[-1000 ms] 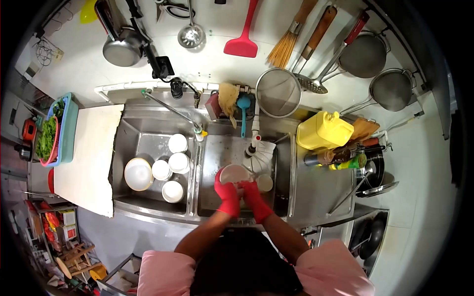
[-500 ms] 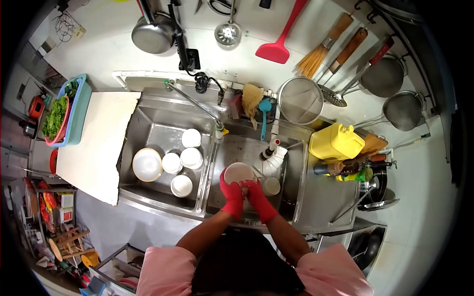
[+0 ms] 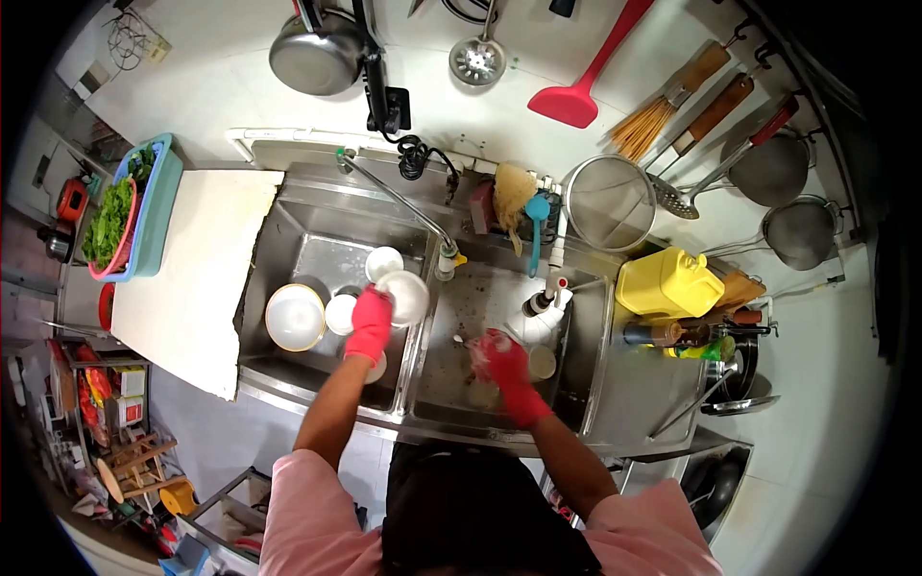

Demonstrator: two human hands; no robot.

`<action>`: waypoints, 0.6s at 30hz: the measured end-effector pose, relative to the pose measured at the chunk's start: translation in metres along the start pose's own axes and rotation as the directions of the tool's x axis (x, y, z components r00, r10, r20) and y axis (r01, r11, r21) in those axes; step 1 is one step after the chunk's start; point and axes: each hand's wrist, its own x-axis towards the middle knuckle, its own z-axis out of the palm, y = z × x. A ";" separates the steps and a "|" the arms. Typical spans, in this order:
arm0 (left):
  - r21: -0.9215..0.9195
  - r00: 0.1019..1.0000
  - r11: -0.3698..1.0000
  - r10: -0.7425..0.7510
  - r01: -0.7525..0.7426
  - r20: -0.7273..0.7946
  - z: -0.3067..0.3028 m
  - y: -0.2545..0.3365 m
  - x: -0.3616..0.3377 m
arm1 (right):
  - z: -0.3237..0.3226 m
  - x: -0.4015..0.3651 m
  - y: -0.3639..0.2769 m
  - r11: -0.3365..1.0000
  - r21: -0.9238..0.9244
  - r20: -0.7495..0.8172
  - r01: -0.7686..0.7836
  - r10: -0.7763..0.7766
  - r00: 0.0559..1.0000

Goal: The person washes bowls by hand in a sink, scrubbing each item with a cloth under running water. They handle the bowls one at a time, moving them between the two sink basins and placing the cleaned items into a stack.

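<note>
My left hand point(image 3: 372, 322), in a red glove, grips the edge of a white bowl point(image 3: 405, 298) over the right side of the left basin. Below and around it stand other white dishes point(image 3: 384, 263) and a wide bowl with a yellowish rim point(image 3: 295, 318). Over the right basin is my right hand point(image 3: 501, 359), also red-gloved, with its fingers bent around something whitish that I cannot make out. A small round container point(image 3: 542, 362) sits just right of that hand, near the white drain pipe point(image 3: 540, 322).
The faucet point(image 3: 403, 204) reaches over the divider between the basins. A white board point(image 3: 197, 269) lies left of the sink, beside a blue basket point(image 3: 163, 211) of greens. At the right stand a yellow jug point(image 3: 669, 283) and bottles point(image 3: 663, 333).
My left hand has carried the white bowl from the right basin leftward over the left basin. My right hand has come apart from the bowl and stays over the right basin. The view has shifted slightly.
</note>
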 end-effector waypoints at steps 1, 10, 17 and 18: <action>-0.211 0.974 0.953 -0.197 0.216 0.108 -0.019 0.008 0.012 | -0.018 -0.004 -0.001 0.999 0.019 0.028 -0.035 0.034 0.999; -0.511 0.763 0.568 -0.446 0.645 0.467 0.112 -0.090 0.118 | -0.115 -0.022 0.127 0.972 -0.193 -0.088 0.137 -0.156 0.984; -0.456 0.901 0.778 -0.353 0.433 0.253 0.100 -0.081 0.103 | -0.160 -0.036 0.117 0.958 -0.287 -0.186 -0.006 -0.049 0.981; -0.444 0.978 0.871 -0.191 0.210 0.087 0.089 -0.071 0.097 | -0.170 -0.037 0.126 0.953 -0.301 -0.188 0.025 -0.085 0.979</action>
